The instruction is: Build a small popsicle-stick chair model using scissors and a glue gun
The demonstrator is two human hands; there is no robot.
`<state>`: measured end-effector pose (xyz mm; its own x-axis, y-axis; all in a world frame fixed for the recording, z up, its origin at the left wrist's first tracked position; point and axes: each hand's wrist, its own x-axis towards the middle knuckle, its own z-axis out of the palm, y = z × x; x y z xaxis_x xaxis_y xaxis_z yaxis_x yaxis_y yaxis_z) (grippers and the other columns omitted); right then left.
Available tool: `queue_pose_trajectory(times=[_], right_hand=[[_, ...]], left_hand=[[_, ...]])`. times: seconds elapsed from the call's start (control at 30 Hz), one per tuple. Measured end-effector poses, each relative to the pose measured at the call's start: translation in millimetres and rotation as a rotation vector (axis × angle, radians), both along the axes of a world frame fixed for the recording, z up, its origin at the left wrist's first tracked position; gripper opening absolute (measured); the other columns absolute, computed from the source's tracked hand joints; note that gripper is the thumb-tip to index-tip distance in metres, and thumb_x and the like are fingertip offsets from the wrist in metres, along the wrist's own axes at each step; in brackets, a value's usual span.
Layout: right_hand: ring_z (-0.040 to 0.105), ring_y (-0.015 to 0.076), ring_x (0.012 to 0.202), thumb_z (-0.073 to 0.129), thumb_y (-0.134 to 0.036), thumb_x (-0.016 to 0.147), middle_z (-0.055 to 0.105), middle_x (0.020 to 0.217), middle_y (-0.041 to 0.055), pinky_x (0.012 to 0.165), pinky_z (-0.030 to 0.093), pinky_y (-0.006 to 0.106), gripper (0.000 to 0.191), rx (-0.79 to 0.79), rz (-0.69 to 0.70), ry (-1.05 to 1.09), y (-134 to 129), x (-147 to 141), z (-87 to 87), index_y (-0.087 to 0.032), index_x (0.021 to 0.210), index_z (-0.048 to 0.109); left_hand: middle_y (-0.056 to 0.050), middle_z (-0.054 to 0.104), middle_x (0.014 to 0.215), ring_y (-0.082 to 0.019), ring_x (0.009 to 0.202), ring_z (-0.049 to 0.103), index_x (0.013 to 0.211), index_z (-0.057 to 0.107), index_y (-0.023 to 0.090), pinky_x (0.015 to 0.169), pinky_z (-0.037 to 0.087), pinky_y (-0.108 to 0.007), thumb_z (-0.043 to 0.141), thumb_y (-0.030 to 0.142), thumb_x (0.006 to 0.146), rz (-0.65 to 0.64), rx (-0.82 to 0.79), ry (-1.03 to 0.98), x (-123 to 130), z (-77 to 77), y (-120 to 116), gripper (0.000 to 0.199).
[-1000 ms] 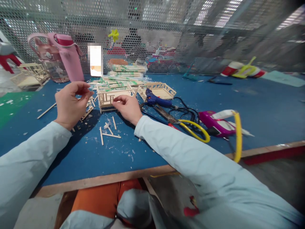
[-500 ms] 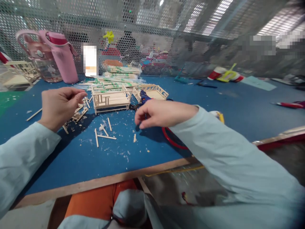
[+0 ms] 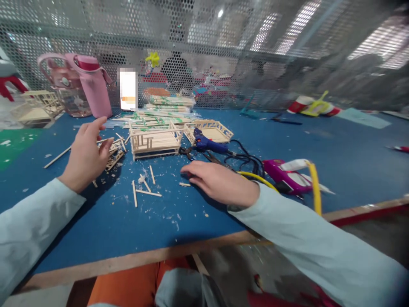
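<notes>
My left hand [image 3: 89, 155] hovers over a heap of short wooden stick pieces [image 3: 116, 157] at the left, its thumb and fingers apart with nothing seen between them. My right hand [image 3: 220, 183] is held low over the blue table, fingers stretched out. Just beyond its fingertips lies a short stick offcut [image 3: 184, 184]. Several cut sticks [image 3: 148, 193] lie loose between the hands. Behind them stands a small railed frame of wooden sticks [image 3: 156, 143], with a second stick tray [image 3: 215, 132] to its right. A blue glue gun [image 3: 211, 143] lies in front of that tray.
Bundled sticks in wrappers [image 3: 169, 111] lie at the back, near a lit phone [image 3: 128, 89] and a pink bottle [image 3: 95, 91]. A purple tool [image 3: 287, 177], a yellow curved handle [image 3: 260, 179] and black cable [image 3: 247, 155] are at the right. Perforated metal [image 3: 211, 38] closes the back.
My right hand has come down toward the table and its fingers have straightened. The small offcut has turned sideways. My left thumb and fingers have spread apart. The camera view has shifted.
</notes>
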<state>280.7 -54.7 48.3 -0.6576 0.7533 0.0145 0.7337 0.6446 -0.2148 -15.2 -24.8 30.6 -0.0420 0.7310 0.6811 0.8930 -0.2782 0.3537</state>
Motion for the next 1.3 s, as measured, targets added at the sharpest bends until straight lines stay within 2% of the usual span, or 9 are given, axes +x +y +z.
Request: queue_pose_trajectory(times=[0.17,0.33,0.43,0.63,0.77,0.9,1.07,1.17,1.3], right_hand=[[0.060,0.0172,0.068,0.065,-0.025,0.079,0.069,0.082,0.0047,0.061,0.039,0.028,0.004,-0.139,-0.111,-0.199,-32.7,15.8,15.7,-0.022,0.079,0.063],[0.058,0.0136,0.065,0.062,-0.026,0.081,0.066,0.075,0.0022,0.061,0.040,0.025,0.007,-0.257,-0.126,-0.012,-45.8,25.9,5.0,-0.021,0.077,0.064],[0.060,0.0138,0.069,0.056,-0.026,0.085,0.067,0.077,0.0035,0.066,0.043,0.025,0.015,-0.239,-0.096,0.066,-46.0,24.8,-2.9,-0.019,0.075,0.066],[0.065,0.0177,0.095,0.042,-0.013,0.089,0.070,0.107,0.0076,0.084,0.047,0.028,0.032,-0.027,-0.062,0.051,-23.7,-0.3,-1.2,-0.019,0.108,0.068],[0.066,0.0238,0.102,0.043,-0.014,0.089,0.070,0.114,0.0081,0.085,0.049,0.033,0.042,0.059,-0.126,-0.138,10.8,-29.9,1.2,-0.023,0.125,0.060],[0.069,0.0261,0.096,0.044,-0.018,0.090,0.071,0.111,0.0084,0.078,0.053,0.035,0.040,0.120,-0.092,-0.189,25.4,-48.4,-3.6,-0.024,0.126,0.059],[0.069,0.0208,0.098,0.049,-0.023,0.089,0.072,0.108,0.0062,0.085,0.053,0.032,0.028,0.226,0.017,0.122,21.6,-43.8,-17.4,-0.019,0.111,0.067],[0.070,0.0174,0.091,0.051,-0.021,0.089,0.074,0.102,0.0056,0.084,0.054,0.028,0.025,0.261,0.033,0.291,20.8,-38.9,-25.7,-0.017,0.105,0.069],[0.071,0.0152,0.082,0.055,-0.019,0.086,0.075,0.095,0.0046,0.079,0.055,0.025,0.019,0.270,0.055,0.387,18.7,-38.6,-29.2,-0.017,0.098,0.070]], left_hand=[[-0.003,0.065,0.074,-0.016,0.064,0.056,0.100,0.065,0.019,0.068,0.046,-0.031,0.062,0.027,0.075,0.035,-0.114,-0.095,-1.0,-2.0,0.3,0.026],[-0.002,0.072,0.074,-0.017,0.069,0.062,0.079,0.072,0.022,0.068,0.045,-0.029,0.064,0.030,0.073,0.016,-0.156,-0.123,2.5,0.8,-4.3,0.012],[0.000,0.072,0.072,-0.017,0.066,0.062,0.082,0.073,0.023,0.066,0.044,-0.027,0.059,0.029,0.076,0.028,-0.192,-0.135,1.5,4.6,-3.4,0.017],[0.000,0.056,0.055,-0.015,0.058,0.051,0.074,0.070,0.018,0.058,0.032,-0.024,0.051,0.039,0.080,0.195,-0.230,0.003,-16.6,14.5,0.2,0.029],[-0.003,0.054,0.063,-0.018,0.064,0.050,0.092,0.069,0.013,0.059,0.030,-0.025,0.041,0.044,0.086,0.240,-0.459,0.132,-32.8,19.8,-4.4,0.042],[-0.008,0.061,0.081,-0.019,0.071,0.054,0.112,0.062,0.008,0.064,0.035,-0.027,0.040,0.047,0.088,0.100,-0.578,0.241,-44.6,26.6,-9.4,0.051],[-0.002,0.067,0.079,-0.016,0.071,0.058,0.083,0.073,0.020,0.065,0.041,-0.025,0.061,0.038,0.079,-0.319,-0.745,0.280,-47.8,20.0,-9.5,0.022],[-0.001,0.068,0.079,-0.014,0.073,0.060,0.083,0.074,0.023,0.068,0.042,-0.024,0.059,0.030,0.082,-0.512,-0.698,0.312,-39.9,8.3,-9.5,0.016],[-0.003,0.067,0.081,-0.015,0.076,0.060,0.078,0.071,0.020,0.071,0.043,-0.026,0.053,0.028,0.086,-0.552,-0.646,0.372,-28.8,-1.7,-11.6,0.021]])
